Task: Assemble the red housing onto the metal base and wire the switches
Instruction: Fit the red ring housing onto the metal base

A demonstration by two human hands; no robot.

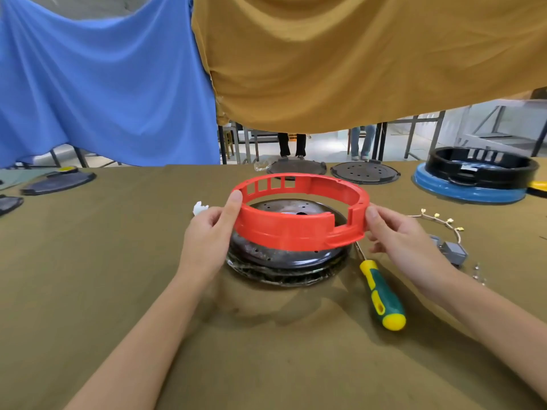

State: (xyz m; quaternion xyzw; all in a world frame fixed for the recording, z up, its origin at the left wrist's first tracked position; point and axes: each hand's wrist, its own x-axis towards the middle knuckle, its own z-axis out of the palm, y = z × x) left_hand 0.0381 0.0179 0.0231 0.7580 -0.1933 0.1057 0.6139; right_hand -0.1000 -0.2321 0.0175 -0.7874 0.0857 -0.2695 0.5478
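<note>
A workshop bench under an olive cloth fills the view, with blue and ochre sheets hung behind it and the legs of people standing beyond on the far side. At the middle sits the metal base, a dark round pan with small holes in its top. The red housing, an open ring with slots at the back and a stepped notch at the right, is held above it, tilted and not yet seated. The left hand grips the ring's left rim, thumb on top; the right hand pinches its right edge by the notch. So the task looks to be at its start: the ring must still be lowered, turned until it lines up with the base, and fixed down. The wiring seems untouched, since the wire harness with small brass terminals lies loose on the cloth to the right, next to a grey switch block, and a few screws lie just past that. A screwdriver with a green and yellow handle lies just right of the base, its tip running under the ring's right edge, close enough to foul the ring as it drops. A small white part lies left of the ring. Farther back rest dark plates and a black housing on a blue base, well clear of the work.
</note>
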